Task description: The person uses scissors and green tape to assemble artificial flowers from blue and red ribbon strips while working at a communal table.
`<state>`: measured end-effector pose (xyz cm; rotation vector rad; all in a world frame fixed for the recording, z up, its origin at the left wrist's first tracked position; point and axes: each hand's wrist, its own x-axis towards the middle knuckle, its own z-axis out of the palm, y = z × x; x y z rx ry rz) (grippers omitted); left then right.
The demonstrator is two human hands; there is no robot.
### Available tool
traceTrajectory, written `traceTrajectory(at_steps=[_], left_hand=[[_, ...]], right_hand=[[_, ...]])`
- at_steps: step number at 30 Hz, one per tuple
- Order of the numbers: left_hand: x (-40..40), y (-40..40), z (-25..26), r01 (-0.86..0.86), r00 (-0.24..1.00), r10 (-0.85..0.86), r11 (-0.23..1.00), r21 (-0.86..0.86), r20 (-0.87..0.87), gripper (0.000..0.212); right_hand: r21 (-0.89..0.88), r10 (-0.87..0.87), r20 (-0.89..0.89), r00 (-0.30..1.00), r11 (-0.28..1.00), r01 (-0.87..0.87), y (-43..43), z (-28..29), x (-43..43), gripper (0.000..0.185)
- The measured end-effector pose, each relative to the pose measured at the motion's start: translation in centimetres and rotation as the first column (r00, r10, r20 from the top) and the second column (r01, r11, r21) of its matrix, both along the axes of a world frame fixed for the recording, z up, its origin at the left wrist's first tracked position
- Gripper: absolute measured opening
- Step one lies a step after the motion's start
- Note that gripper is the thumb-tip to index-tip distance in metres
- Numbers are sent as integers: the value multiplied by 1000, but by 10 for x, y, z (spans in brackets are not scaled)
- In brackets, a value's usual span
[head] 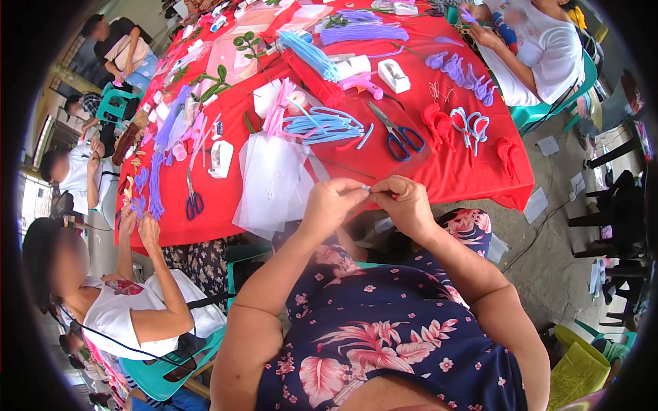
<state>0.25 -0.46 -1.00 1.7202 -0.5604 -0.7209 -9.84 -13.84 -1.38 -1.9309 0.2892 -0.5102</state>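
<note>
Above the table's front edge, my left hand (335,201) and my right hand (405,201) meet fingertip to fingertip. Between my left thumb and forefinger sits a small pale-blue piece (365,188), mostly hidden; my right fingertips pinch at its other side, and what they hold there is too small to make out. Just beyond lie blue-handled scissors (399,137) with open blades and a heap of light-blue pipe cleaners (324,126). Left of my hands, translucent white wrapping sheets (275,174) hang over the edge. Bent blue pipe-cleaner loops (470,128) and red pipe-cleaner shapes (437,126) lie to the right.
The red-covered table (478,180) also bears a pink glue gun (362,83), white tape dispensers (394,76), purple pipe-cleaner bundles (365,34) and a second pair of scissors (193,198). Co-workers sit at left (118,318) and right (545,56), handling purple pieces.
</note>
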Motion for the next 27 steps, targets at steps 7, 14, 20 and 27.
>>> traceTrajectory(at_steps=[7, 14, 20, 27], left_hand=[[3, 1, 7, 13, 1000, -13, 998, 65, 6, 12], [9, 2, 5, 12, 999, -10, 999, 52, -45, 12], [12, 2, 3, 48, 998, -47, 998, 52, -31, 11], [14, 3, 0, 126, 978, -150, 978, 167, 144, 11]], right_hand=[[-154, 26, 58, 998, 988, -17, 2, -3, -3, 14], [-640, 87, 185, 979, 767, 53, -1, -6, -2, 19], [-802, 178, 182, 967, 596, 41, -4, -7, -1, 19], [-873, 327, 73, 942, 477, -98, -12, 4, -1, 22]])
